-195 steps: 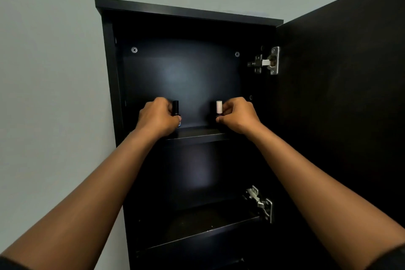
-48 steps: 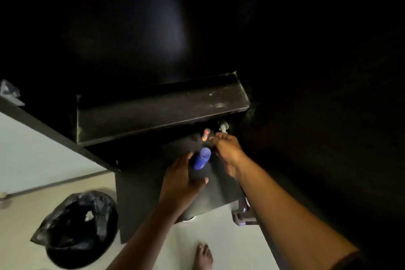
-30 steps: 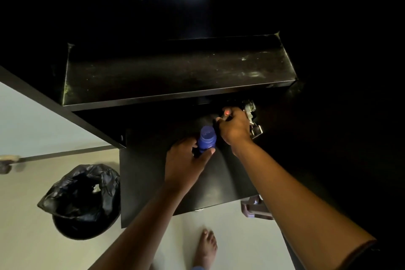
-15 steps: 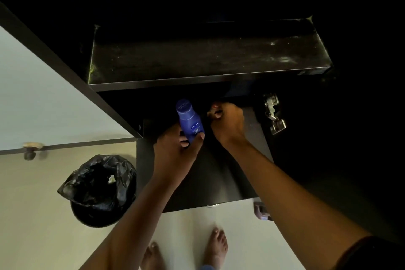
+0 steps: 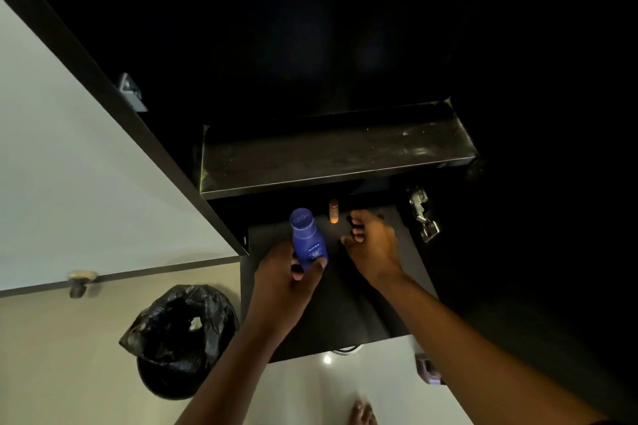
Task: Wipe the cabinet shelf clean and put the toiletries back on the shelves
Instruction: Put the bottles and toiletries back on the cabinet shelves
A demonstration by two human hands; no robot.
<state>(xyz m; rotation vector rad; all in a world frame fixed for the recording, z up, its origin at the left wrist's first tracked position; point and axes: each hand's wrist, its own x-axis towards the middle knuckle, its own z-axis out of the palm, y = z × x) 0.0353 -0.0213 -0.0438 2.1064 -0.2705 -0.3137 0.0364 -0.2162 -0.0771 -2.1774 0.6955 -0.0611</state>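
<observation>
Left hand [image 5: 286, 272] gripped the blue bottle [image 5: 308, 241] by its base, fingers and thumb curled round it, holding it upright over the lower shelf [image 5: 345, 304]. Right hand [image 5: 374, 248] hung beside it, fingers loosely curled and holding nothing, near a small orange tube [image 5: 333, 211] standing at the shelf's back. A bare upper shelf [image 5: 331, 152] lay above; a bin [image 5: 179, 338] stood on the floor at left.
</observation>
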